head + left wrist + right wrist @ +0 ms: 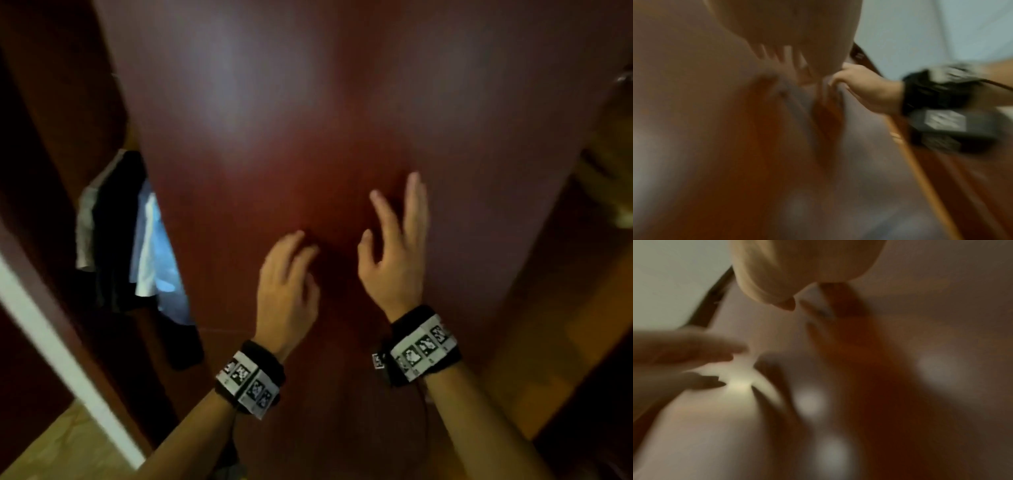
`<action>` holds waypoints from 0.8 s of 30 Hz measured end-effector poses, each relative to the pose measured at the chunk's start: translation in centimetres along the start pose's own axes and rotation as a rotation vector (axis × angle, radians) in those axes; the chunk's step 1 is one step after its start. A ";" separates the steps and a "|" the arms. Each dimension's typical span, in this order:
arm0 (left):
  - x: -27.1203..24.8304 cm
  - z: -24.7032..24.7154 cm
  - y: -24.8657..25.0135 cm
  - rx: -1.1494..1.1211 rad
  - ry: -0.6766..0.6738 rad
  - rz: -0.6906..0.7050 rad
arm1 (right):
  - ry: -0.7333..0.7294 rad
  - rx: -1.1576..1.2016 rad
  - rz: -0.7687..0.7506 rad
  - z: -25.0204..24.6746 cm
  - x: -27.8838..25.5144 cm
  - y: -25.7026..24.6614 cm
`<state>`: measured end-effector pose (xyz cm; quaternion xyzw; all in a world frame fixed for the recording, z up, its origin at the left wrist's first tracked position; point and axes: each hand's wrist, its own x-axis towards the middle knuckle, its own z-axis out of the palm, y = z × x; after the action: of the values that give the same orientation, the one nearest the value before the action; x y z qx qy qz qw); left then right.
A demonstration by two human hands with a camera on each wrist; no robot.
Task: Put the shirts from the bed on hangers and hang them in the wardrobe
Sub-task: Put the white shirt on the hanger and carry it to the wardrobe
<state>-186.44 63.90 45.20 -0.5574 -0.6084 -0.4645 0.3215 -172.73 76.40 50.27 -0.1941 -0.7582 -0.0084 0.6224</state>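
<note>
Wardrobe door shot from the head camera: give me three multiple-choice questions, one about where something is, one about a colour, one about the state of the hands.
1. Where do the hanging clothes show?
A. Left of the wardrobe door
B. Right of it
C. Above it

2. What colour is the door?
A. White
B. Reddish-brown
C. Green

3. What do the left hand and right hand hold?
A. A hanger
B. A shirt
C. Nothing

Answers:
1. A, the clothes hang in the opening past the door's left edge.
2. B, its glossy panel is reddish-brown.
3. C, both hands are at the door with fingers loose and empty.
</note>
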 end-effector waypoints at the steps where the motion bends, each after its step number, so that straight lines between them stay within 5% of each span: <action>1: -0.5 2.3 1.4 -0.007 -0.123 0.086 | 0.035 -0.086 0.061 -2.1 0.4 2.4; 4: -2.2 9.4 6.3 -0.026 -0.461 0.385 | 0.105 -0.190 0.371 -8.4 2.0 9.1; 7: -3.4 15.3 11.9 0.101 -0.742 0.713 | -0.025 0.118 0.691 -12.7 3.5 13.8; 11: -3.7 20.2 15.8 0.515 -0.987 0.940 | -0.214 0.333 0.738 -14.5 3.8 15.0; 17: -3.7 21.6 15.9 0.698 -0.928 1.151 | -0.194 0.420 0.765 -14.8 4.0 14.7; 22: -3.9 21.8 16.1 0.774 -0.905 1.175 | -0.185 0.445 0.784 -14.7 4.3 14.4; 24: -4.1 21.1 16.5 0.797 -0.918 1.033 | -0.197 0.461 0.782 -14.4 4.1 14.1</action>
<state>-166.97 80.95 37.27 -0.7477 -0.4649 0.2717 0.3885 -155.49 86.92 54.17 -0.3218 -0.6659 0.4141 0.5306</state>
